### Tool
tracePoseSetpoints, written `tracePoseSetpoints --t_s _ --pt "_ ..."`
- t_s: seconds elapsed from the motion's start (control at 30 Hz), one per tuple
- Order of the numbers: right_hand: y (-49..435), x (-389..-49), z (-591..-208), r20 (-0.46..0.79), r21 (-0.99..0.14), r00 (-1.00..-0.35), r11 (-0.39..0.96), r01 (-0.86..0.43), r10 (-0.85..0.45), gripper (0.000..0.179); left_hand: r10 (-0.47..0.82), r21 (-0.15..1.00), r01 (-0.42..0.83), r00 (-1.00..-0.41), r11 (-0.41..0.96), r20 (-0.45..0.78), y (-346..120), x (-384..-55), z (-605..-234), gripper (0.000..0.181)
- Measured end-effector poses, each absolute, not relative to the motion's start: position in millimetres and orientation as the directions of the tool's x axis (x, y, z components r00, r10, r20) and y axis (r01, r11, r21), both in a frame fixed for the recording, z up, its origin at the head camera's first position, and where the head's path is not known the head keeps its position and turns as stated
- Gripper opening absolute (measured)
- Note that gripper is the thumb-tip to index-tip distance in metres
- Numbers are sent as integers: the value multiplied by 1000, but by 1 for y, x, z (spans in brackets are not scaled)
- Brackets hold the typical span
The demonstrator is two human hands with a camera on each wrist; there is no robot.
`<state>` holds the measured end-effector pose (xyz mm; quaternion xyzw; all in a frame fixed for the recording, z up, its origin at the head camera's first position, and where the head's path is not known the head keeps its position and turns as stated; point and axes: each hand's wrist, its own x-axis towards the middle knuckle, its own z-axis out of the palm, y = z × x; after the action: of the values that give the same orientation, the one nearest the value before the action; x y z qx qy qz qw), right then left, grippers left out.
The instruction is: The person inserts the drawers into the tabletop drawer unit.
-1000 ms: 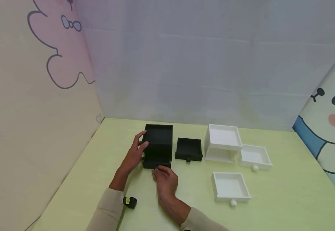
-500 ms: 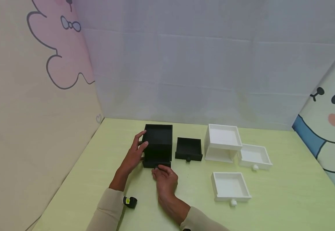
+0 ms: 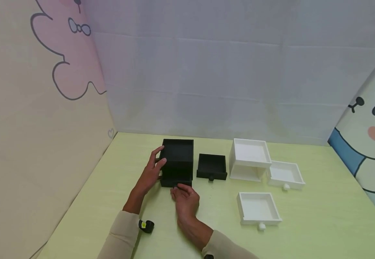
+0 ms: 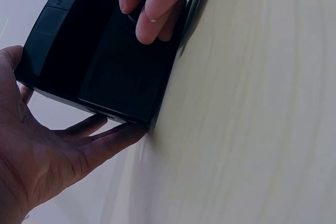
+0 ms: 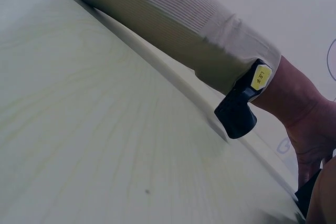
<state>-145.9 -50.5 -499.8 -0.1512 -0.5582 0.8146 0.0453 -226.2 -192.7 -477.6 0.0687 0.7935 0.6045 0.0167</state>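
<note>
A small black drawer cabinet [image 3: 176, 151] stands left of centre, with its upper slot hollow. Its lower drawer [image 3: 176, 183] sits in the bottom slot, the front sticking out a little. My left hand [image 3: 149, 174] holds the cabinet from its left side, thumb at the upper front; in the left wrist view that hand's fingers [image 4: 113, 142] lie along the side down to the table. With curled fingers, my right hand [image 3: 186, 205] pinches the lower drawer's knob, which they mostly hide. Beside the cabinet lies a loose black drawer [image 3: 211, 164] with a round knob.
On the right stands a white cabinet [image 3: 251, 151] with a hollow front. One white drawer [image 3: 284, 173] lies next to it, another white drawer [image 3: 259, 208] nearer the front. Walls with cartoon drawings and a pale back sheet [image 3: 206, 72] border the light yellow-green table [image 3: 329, 216].
The lower black drawer has slid very slightly farther into the cabinet, the right hand moving with it. The left hand keeps its hold, and the other pieces lie where they were.
</note>
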Motion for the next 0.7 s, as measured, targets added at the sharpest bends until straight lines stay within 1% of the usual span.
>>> tracePoseSetpoints --t_s 0.13,0.33,0.57,0.7 --pt "-51 -147 -499 -201 -921 -948 -378 96 248 19 122 958 103 -990 268 72 -192 -227 -479 53" --pt "-50 -149 -501 -201 -920 -948 -380 97 245 20 111 962 82 -992 259 55 -191 -228 -479 52" --pt "-51 -153 -503 -196 -923 -949 -373 94 247 19 134 970 73 -990 233 42 -193 -227 -477 55" --pt "-52 -153 -502 -196 -919 -948 -384 89 251 18 134 968 75 -990 240 44 -194 -227 -478 53"
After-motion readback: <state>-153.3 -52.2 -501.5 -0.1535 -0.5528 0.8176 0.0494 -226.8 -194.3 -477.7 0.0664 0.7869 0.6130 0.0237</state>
